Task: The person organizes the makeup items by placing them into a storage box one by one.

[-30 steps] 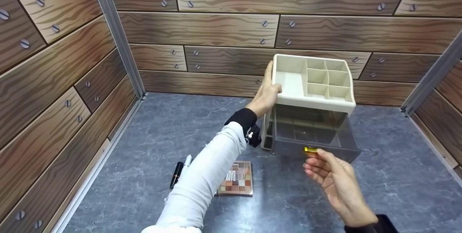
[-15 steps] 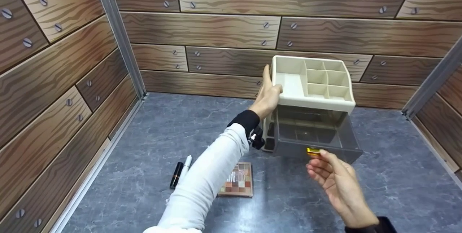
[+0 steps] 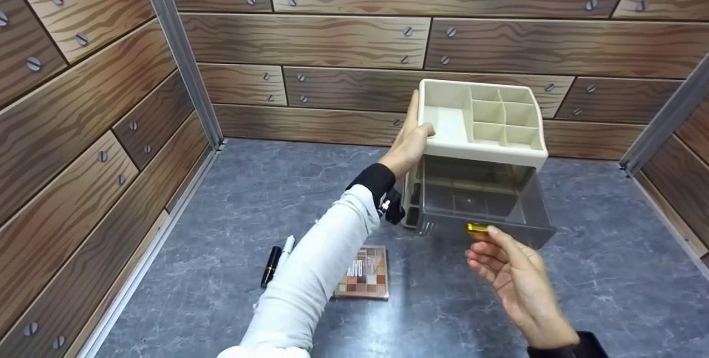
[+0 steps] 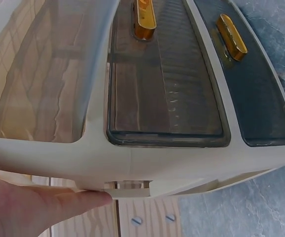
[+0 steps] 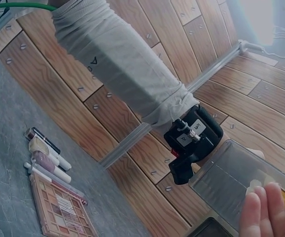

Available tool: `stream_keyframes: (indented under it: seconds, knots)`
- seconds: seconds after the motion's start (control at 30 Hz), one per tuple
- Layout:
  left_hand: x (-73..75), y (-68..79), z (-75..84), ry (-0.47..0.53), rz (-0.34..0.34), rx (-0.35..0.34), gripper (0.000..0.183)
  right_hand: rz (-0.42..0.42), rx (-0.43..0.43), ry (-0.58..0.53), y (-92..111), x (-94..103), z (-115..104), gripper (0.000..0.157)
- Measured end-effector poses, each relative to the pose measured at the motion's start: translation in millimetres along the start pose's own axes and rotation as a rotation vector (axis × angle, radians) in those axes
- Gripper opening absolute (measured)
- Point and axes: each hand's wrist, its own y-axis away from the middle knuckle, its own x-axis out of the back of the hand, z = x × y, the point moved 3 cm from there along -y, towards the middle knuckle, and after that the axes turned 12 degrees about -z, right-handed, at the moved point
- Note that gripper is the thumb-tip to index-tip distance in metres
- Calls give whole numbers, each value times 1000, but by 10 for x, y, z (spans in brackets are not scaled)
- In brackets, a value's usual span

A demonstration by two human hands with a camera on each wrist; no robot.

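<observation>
A cream makeup organizer [image 3: 482,150] stands at the right of centre, with a divided top. My left hand [image 3: 409,144] grips its left side, the thumb over the top rim. A smoky clear drawer [image 3: 476,197] is pulled out at the front, with nothing visible inside. My right hand [image 3: 518,280] pinches the drawer's gold handle [image 3: 477,229] between thumb and fingers. In the left wrist view two lower drawers [image 4: 167,94] sit closed, each with a gold handle. The right wrist view shows the pulled-out drawer [image 5: 226,182] beside my right fingertips [image 5: 261,207].
An eyeshadow palette [image 3: 365,275] lies on the grey marbled surface, partly behind my left sleeve [image 3: 316,275]. Left of it lie a black tube [image 3: 271,266] and a white tube [image 3: 288,247]. The right wrist view shows several cosmetic tubes and bottles [image 5: 53,168]. Wood-patterned walls [image 3: 310,42] enclose the surface.
</observation>
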Motion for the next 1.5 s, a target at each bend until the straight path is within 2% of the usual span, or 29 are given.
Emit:
stream_keyframes:
  seconds: [0.3, 0.5, 0.6, 0.77, 0.97, 1.17, 1.4, 1.5]
  knots:
    - [75, 64, 59, -24, 23, 81, 92, -39, -15, 23, -3, -7, -16, 24]
    - [80, 128, 48, -114, 16, 135, 86, -47, -14, 11, 29, 37, -3, 26]
    - [76, 145, 51, -130, -2, 135, 78, -46, -8, -3, 28, 48, 2, 27]
    - [97, 204, 59, -66, -58, 80, 67, -53, -1, -21, 19, 37, 13, 28]
    - [228, 373, 49, -47, -118, 82, 67, -53, 16, -29, -11, 40, 31, 28]
    - [426, 629, -19, -148, -157, 104, 68, -58, 28, -41, -29, 49, 60, 26]
    - [678, 929, -14, -401, -184, 166, 55, -77, 41, -50, -19, 52, 55, 26]
    - [765, 1024, -23, -463, -192, 195, 54, -85, 52, -58, -20, 47, 40, 27]
